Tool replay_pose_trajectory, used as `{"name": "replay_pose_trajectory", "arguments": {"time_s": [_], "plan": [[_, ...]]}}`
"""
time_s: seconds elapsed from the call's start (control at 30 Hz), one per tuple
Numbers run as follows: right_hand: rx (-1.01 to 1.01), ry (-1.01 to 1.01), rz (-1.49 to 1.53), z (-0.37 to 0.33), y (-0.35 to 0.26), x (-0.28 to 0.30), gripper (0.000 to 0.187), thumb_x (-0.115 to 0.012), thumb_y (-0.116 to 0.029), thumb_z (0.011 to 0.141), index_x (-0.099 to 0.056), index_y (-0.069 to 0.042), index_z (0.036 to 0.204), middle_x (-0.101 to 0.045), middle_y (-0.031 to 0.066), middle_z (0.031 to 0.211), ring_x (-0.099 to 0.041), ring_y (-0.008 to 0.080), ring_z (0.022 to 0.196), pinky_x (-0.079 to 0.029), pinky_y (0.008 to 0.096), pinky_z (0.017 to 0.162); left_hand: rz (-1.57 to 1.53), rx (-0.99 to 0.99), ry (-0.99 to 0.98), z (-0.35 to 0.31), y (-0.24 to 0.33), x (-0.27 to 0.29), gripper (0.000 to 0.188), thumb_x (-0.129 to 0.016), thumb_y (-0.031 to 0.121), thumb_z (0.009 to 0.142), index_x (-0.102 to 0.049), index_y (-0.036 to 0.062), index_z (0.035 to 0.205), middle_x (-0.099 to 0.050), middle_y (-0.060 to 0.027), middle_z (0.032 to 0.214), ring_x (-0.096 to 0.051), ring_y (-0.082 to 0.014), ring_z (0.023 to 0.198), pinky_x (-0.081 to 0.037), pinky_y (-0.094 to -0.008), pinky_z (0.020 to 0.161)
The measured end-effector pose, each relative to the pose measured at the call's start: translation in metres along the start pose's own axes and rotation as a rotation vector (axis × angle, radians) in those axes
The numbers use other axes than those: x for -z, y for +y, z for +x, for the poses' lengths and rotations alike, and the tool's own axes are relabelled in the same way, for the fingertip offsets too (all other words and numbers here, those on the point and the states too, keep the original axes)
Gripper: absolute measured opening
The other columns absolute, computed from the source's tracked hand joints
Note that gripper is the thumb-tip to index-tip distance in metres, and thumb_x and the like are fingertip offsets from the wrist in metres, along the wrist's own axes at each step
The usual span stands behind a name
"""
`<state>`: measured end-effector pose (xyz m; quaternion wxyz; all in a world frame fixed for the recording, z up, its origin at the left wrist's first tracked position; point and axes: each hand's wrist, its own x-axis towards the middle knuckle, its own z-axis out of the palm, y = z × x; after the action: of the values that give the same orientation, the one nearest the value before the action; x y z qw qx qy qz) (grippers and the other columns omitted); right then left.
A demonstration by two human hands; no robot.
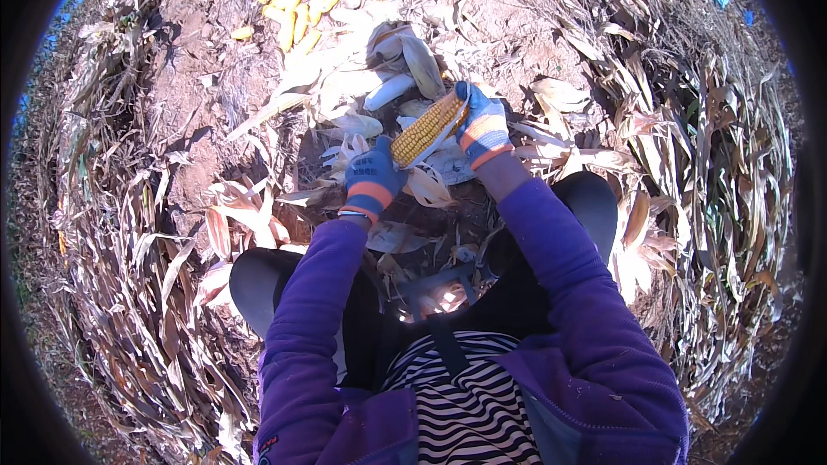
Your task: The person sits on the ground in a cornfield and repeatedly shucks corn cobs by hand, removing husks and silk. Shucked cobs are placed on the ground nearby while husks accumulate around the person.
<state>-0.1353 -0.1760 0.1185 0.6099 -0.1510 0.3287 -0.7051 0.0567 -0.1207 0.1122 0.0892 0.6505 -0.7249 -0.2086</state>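
Between my two gloved hands a yellow corn cob (428,131) is held at a slant, its kernels bare along the upper side. My left hand (375,174), in a blue and orange glove, is closed round the lower left end and the husk there. At the upper right end my right hand (484,125) grips the cob, with a pale strip of husk running along its lower edge. Loose husk leaves (431,185) hang or lie just below the cob. The fingertips under the cob are hidden.
A pile of husked yellow cobs (297,10) lies on the soil at the far left. Ahead of my hands sit a partly husked ear (419,60) and scattered husks (349,125). Dry stalks (142,293) bank up on both sides. My bent knees (263,284) flank the work.
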Motion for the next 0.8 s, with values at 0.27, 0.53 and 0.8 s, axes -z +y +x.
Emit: {"name": "replay_pose_trajectory", "arguments": {"time_s": [0.27,0.53,0.8], "plan": [[-0.217,0.018,-0.314,-0.005,-0.016,-0.003,0.024,-0.070,-0.009,0.073,-0.065,0.001,0.094,-0.064,0.0082,0.087,-0.060,0.0176,0.075,-0.049,0.0311,0.068,0.020,-0.063,0.046,-0.007,-0.014,0.005,0.049,-0.071,0.032,0.067,-0.051,0.0116,0.106,-0.065,-0.0157,0.085,-0.063,-0.0352,0.082,-0.048,-0.0446,0.071],[-0.319,-0.217,-0.677,-0.024,-0.051,-0.012,0.026,-0.072,-0.017,0.074,-0.066,-0.002,0.095,-0.066,0.0052,0.082,-0.060,0.0124,0.070,-0.047,0.0252,0.059,0.092,-0.083,0.110,-0.015,-0.031,0.006,0.044,-0.071,0.031,0.066,-0.052,0.0117,0.101,-0.065,-0.0145,0.080,-0.063,-0.0348,0.077,-0.048,-0.0443,0.068],[-0.228,-0.910,-1.526,-0.015,-0.054,-0.010,0.032,-0.077,-0.020,0.068,-0.066,-0.001,0.092,-0.066,0.0066,0.081,-0.059,0.0114,0.072,-0.048,0.0288,0.064,0.216,-0.219,0.129,-0.029,-0.055,0.008,0.036,-0.071,0.027,0.066,-0.054,0.0137,0.094,-0.063,-0.0121,0.075,-0.062,-0.0349,0.071,-0.047,-0.0445,0.063]]}}
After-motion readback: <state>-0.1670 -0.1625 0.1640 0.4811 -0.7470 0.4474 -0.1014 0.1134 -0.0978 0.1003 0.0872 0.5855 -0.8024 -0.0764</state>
